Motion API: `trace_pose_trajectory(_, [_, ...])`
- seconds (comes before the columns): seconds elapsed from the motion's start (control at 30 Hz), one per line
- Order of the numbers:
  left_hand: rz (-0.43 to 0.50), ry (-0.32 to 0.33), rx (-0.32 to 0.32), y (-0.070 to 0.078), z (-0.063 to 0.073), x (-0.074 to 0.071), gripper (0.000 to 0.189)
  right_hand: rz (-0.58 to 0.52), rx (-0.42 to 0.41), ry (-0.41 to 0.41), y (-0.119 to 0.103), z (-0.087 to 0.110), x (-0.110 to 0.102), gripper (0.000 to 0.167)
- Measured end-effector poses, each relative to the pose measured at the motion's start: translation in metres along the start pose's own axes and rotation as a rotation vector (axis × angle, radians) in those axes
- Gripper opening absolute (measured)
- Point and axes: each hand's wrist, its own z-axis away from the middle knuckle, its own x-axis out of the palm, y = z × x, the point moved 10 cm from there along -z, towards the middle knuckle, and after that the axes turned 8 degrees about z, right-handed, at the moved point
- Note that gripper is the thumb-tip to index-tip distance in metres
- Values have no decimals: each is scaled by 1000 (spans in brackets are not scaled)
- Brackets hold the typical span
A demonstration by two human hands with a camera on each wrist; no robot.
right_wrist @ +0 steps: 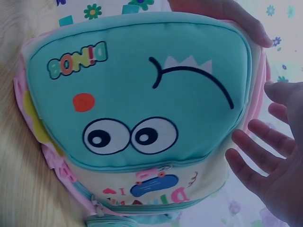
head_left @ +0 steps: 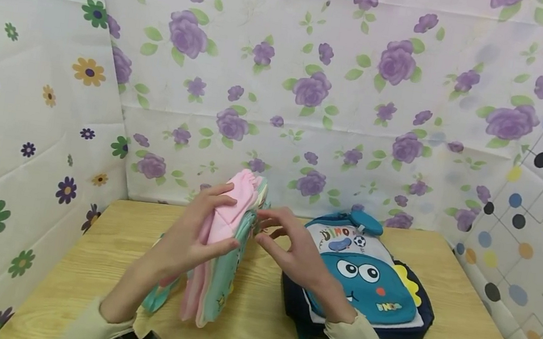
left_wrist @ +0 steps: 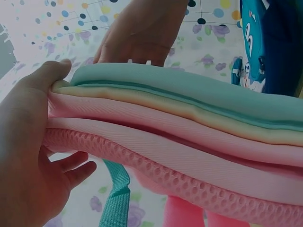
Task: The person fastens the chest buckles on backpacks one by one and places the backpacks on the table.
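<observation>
A small pink and mint backpack (head_left: pixel 223 269) stands on edge over the table, its mint front with cartoon eyes (right_wrist: pixel 130 135) facing right. My left hand (head_left: pixel 190 236) grips its side. In the left wrist view, the thumb of that hand (left_wrist: pixel 28 127) lies at the mint edge and the fingers come round the pink mesh back. My right hand (head_left: pixel 294 247) is at the front side, fingers loosely bent. The right wrist view shows this hand (right_wrist: pixel 279 161) with fingers spread beside the bag's edge, nothing held in them.
A blue and navy dinosaur backpack (head_left: pixel 364 285) lies face up on the wooden table (head_left: pixel 466 332), just right of my right hand. A mint strap (head_left: pixel 155 295) hangs down left of the pink bag. Patterned cloth walls (head_left: pixel 283 79) close in the table's back and sides.
</observation>
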Motion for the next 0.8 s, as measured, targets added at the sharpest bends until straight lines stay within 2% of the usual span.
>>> trace_pose_trajectory(0.1, [11, -3, 17, 3, -1, 6, 62, -4, -3, -1, -3, -1, -3, 41])
trace_pose_trajectory(0.23, [-12, -4, 83, 10, -4, 12, 62, -14, -6, 1, -6, -2, -6, 43])
trace_pose_trajectory(0.33, [-18, 4, 109, 12, -5, 15, 62, -17, 2, -1, -6, -3, -6, 45])
trace_pose_trajectory(0.53, [5, 15, 109, 11, -6, 19, 61, -9, 15, -2, -8, -3, -8, 47])
trace_pose_trajectory(0.8, [81, 15, 95, 7, -4, 31, 59, 9, 42, -18, -8, 1, -9, 46])
